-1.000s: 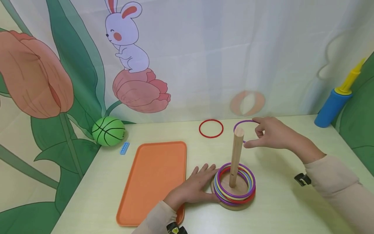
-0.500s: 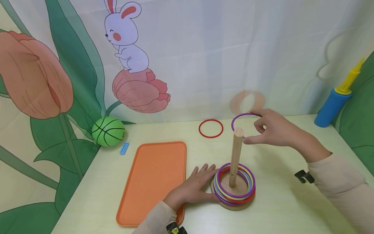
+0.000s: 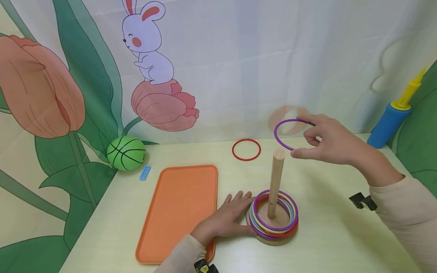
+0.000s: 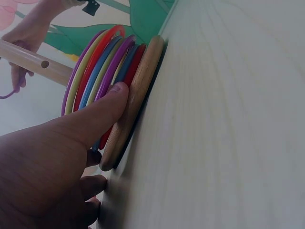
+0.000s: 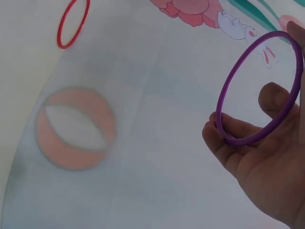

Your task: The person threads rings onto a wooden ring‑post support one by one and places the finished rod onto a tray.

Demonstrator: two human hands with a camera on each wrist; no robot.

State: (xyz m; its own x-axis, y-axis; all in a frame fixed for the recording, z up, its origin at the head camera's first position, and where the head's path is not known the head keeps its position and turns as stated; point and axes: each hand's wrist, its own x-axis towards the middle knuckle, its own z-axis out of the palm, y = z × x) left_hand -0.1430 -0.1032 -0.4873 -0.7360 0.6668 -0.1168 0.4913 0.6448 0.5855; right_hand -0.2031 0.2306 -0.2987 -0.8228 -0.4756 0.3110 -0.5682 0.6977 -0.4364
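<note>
A purple ring (image 3: 290,120) is spread between the thumb and fingers of my right hand (image 3: 332,142), off the table. In the head view it appears just above and behind the top of the wooden peg (image 3: 276,178), not around it. Several coloured rings (image 3: 294,216) are stacked around the peg on its round wooden base (image 3: 273,242). My left hand (image 3: 228,220) rests at the base's left side, fingers extended. In the left wrist view its thumb (image 4: 105,107) lies against the stack and the base's edge. A red ring (image 3: 246,160) lies flat farther back.
An orange tray (image 3: 184,204) lies left of the peg. Beyond it are a green ball (image 3: 126,153) and a small blue brick (image 3: 145,173). A blue and yellow pump (image 3: 389,125) stands at the back right. A printed curtain (image 3: 232,68) borders the table's back edge.
My right hand has risen with the purple ring and shifted slightly right; the ring now clears the peg top in the head view. The left hand and stacked rings have not moved.
</note>
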